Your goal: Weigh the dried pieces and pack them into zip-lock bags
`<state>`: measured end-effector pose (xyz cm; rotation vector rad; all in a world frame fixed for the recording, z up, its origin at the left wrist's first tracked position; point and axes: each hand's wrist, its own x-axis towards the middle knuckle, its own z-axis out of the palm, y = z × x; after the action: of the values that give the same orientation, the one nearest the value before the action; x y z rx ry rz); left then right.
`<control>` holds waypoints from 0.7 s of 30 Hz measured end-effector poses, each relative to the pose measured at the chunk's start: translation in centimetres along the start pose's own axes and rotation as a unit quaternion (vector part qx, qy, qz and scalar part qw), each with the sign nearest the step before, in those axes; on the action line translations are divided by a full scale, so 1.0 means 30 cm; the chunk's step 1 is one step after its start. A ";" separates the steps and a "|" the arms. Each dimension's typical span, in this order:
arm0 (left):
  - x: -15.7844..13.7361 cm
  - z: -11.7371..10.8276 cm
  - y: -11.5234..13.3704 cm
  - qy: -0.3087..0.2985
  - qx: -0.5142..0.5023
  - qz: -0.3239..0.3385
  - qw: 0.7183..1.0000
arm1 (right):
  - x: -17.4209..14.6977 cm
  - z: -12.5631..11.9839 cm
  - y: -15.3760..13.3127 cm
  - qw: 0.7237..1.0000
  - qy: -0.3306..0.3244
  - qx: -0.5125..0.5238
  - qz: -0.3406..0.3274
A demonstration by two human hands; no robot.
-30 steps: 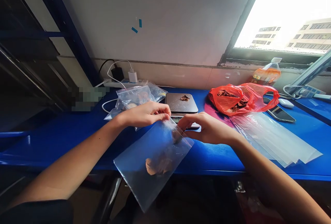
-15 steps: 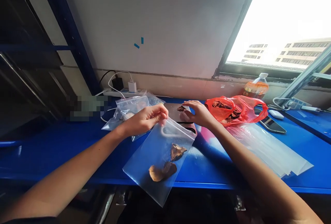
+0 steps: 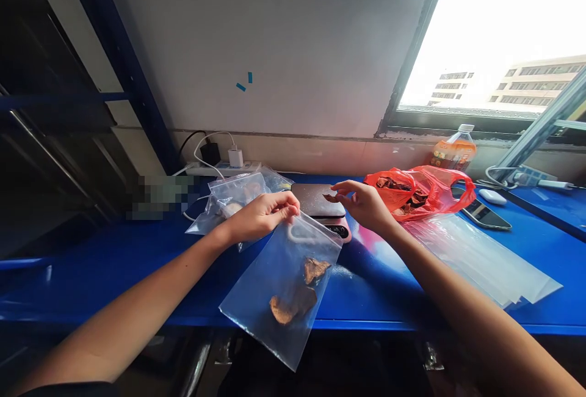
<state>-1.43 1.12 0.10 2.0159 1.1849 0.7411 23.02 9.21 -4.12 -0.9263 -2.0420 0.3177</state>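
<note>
The clear zip bag [image 3: 256, 299] hung tilted in front of the desk [image 3: 151, 275], its lowest corner below the front edge, and on my feed I could make out brown dried pieces [image 3: 315, 269] inside it. My left hand [image 3: 263, 214] pinched the bag by its top corner, near the zip strip. My right hand [image 3: 364, 201] had a curled dried slice [image 3: 330, 198] between thumb and fingers, over the right side of the kitchen scale [image 3: 315, 200]; I couldn't tell from there whether the slice cleared the metal plate. The scale's dark display showed lit marks too small for me to read.

Just left of the scale lay other zip bags [image 3: 238, 186] with contents, and behind them a power strip [image 3: 201, 169] carried a white charger [image 3: 235, 157]. To the right I had a red plastic bag [image 3: 444, 189] of dried pieces, a fan of flat clear bags [image 3: 476, 256] in front of it, and a smartphone [image 3: 488, 215] beside it. An orange-labelled bottle [image 3: 458, 149] stood behind, below the window [image 3: 480, 18].
</note>
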 end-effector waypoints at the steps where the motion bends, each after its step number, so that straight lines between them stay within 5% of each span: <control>1: 0.000 0.000 -0.003 0.008 0.001 -0.001 1.000 | -0.011 -0.008 -0.024 0.999 -0.004 0.038 0.013; 6: 0.003 0.006 -0.021 0.038 -0.004 0.024 0.999 | -0.050 -0.023 -0.120 0.966 -0.106 0.228 0.055; 12: 0.013 0.011 -0.039 0.064 0.005 0.038 0.997 | -0.068 0.000 -0.166 0.938 -0.178 0.287 0.075; 18: 0.023 0.010 -0.052 0.097 -0.027 0.049 0.994 | -0.068 -0.004 -0.149 0.987 0.032 0.154 0.036; 21: 0.027 0.010 -0.050 0.169 -0.059 0.091 0.980 | -0.063 -0.020 -0.131 0.991 0.092 0.101 0.000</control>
<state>-1.64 2.30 -1.16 1.9673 1.1176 1.2567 22.23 5.07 -2.84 -0.7999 -1.8038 0.4155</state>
